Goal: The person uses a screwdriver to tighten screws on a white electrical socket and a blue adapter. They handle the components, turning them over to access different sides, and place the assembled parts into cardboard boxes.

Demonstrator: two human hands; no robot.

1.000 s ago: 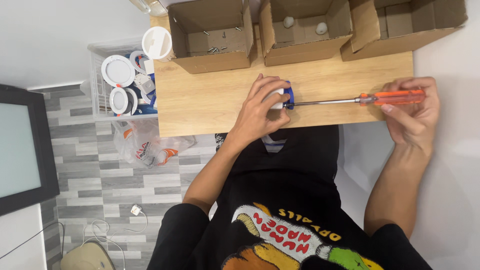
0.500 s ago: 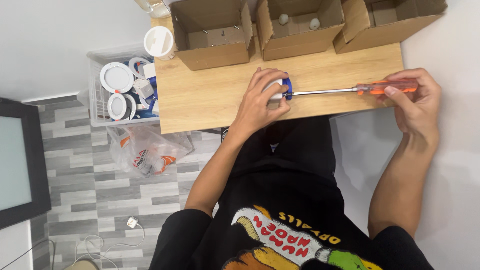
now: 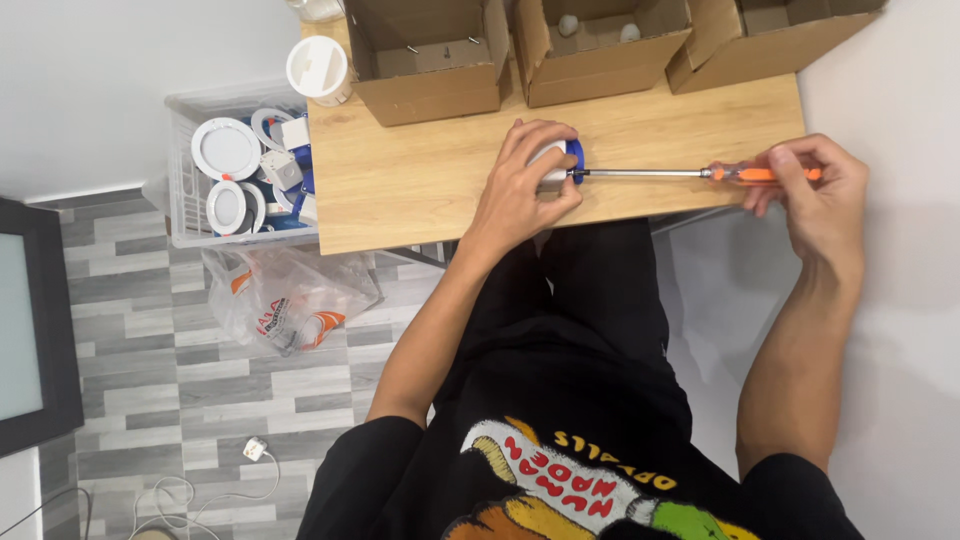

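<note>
My left hand (image 3: 525,180) is clamped over a small white and blue round part (image 3: 560,160) on the wooden table (image 3: 400,180), near its front edge. My right hand (image 3: 815,190) grips the orange handle of a long screwdriver (image 3: 700,173). The metal shaft lies level over the table and its tip meets the blue side of the part. Most of the part is hidden under my fingers.
Three open cardboard boxes (image 3: 430,60) line the table's far edge; the middle one (image 3: 600,50) holds small white pieces. A white round lamp (image 3: 318,68) sits at the table's left corner. A clear bin (image 3: 235,165) of white round lamps and a plastic bag (image 3: 290,295) stand on the floor at left.
Both hands, the part and the screwdriver keep the same hold. The view has shifted slightly, so the table sits a little higher in frame.
</note>
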